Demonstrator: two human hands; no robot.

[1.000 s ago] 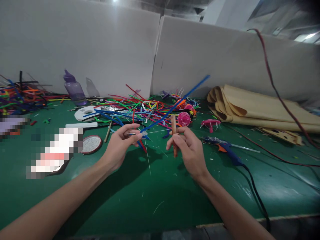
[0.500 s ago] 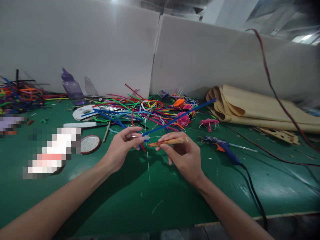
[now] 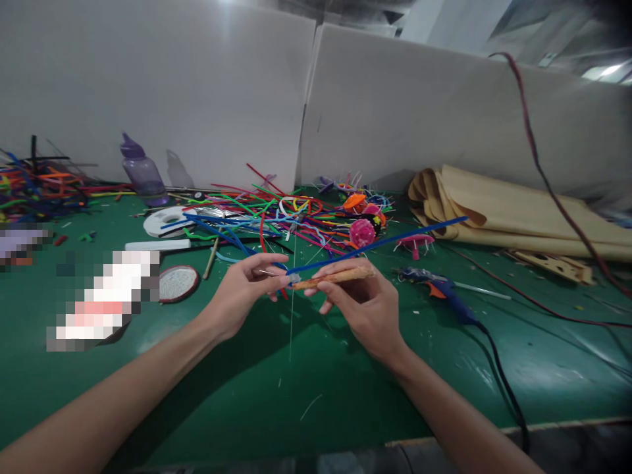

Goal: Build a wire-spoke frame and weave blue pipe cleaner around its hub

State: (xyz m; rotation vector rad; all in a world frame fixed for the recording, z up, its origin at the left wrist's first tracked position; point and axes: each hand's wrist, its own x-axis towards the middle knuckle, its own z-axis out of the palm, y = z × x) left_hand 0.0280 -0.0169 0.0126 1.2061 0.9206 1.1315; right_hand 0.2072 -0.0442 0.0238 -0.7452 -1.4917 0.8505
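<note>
My left hand [image 3: 244, 286] pinches the near end of a long blue pipe cleaner [image 3: 380, 243], which runs up and to the right over the table. A small pale blob with thin glue threads hangs at the pinched end. My right hand [image 3: 363, 299] grips a brown wooden stick [image 3: 336, 276], lying nearly level, its left tip touching that blob. Both hands hover above the green table [image 3: 306, 375].
A heap of coloured pipe cleaners [image 3: 276, 217] lies behind the hands, with pink pieces [image 3: 363, 232] beside it. A blue glue gun [image 3: 444, 289] with a black cord sits to the right. Tan rolled sheets [image 3: 513, 214], a purple bottle [image 3: 141, 171], a white reel [image 3: 168, 222] and white partition boards stand further back.
My right hand turned the wooden stick from upright to level and brought its tip to the pinched end. The blue pipe cleaner's far end dropped lower to the right.
</note>
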